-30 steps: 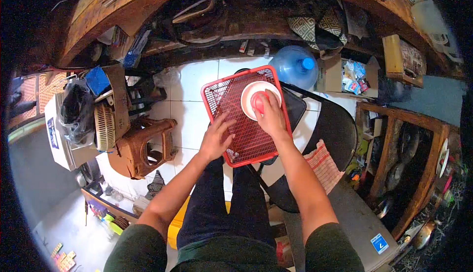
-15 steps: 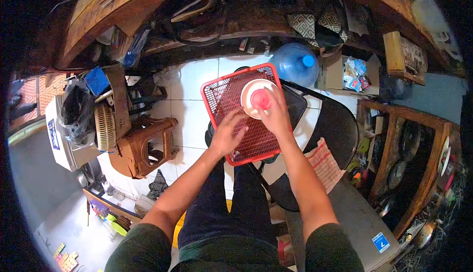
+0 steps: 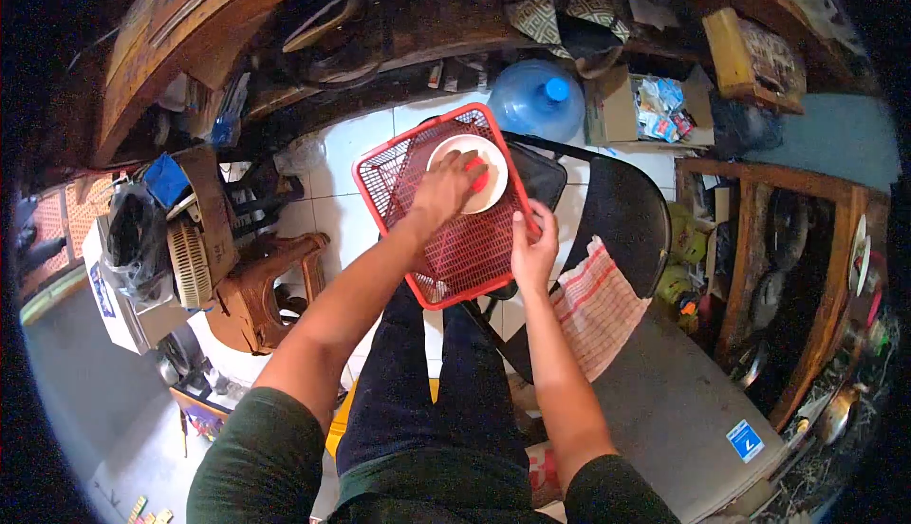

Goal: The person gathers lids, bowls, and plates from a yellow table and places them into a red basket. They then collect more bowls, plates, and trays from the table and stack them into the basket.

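Note:
A red plastic basket [image 3: 446, 258] with mesh sides sits in front of my legs. Its upturned-looking mesh surface carries a shallow white bowl [image 3: 495, 159]. Inside the bowl is a round red piece [image 3: 480, 177], partly covered by fingers. My left hand [image 3: 446, 187] reaches over the bowl's left rim, its fingers closed down on the red piece. At the basket's right edge is my right hand [image 3: 533, 244], with the thumb on the inner side and curled fingers on the outer side of the rim.
A black folding chair [image 3: 631, 211] stands right of the basket, with a red-checked cloth [image 3: 598, 315] near it. Behind are a blue water jug [image 3: 531, 111] and a cardboard box [image 3: 612, 111] of packets. A brown plastic stool [image 3: 251, 306] lies left.
My right hand has left the red piece and moved to the basket's right edge. My left hand has moved up and right onto the red piece in the bowl.

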`<act>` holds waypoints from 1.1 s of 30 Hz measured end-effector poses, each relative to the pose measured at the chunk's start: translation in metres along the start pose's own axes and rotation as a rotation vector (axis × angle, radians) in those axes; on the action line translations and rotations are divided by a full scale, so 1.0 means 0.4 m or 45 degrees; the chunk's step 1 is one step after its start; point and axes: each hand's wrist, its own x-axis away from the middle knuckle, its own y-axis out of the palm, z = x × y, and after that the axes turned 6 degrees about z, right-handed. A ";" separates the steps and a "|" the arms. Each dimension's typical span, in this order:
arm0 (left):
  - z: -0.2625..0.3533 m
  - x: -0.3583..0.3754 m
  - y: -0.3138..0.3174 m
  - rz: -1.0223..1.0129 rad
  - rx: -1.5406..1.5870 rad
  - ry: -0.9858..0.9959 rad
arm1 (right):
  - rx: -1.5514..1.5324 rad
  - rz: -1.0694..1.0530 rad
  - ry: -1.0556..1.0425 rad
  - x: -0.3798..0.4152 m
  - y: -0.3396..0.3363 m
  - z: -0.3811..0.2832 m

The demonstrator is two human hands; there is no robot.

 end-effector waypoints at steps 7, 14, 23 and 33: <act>-0.010 0.003 0.024 0.056 -0.139 0.161 | 0.029 -0.009 -0.066 0.024 -0.043 -0.004; -0.030 -0.001 0.024 0.117 0.134 0.181 | -0.003 0.034 -0.062 0.065 -0.070 -0.020; -0.059 -0.012 0.014 0.041 0.198 0.314 | -0.005 0.089 0.011 0.153 -0.073 -0.023; -0.055 0.208 -0.215 0.168 0.506 0.532 | -0.114 0.317 -0.042 0.373 -0.043 -0.181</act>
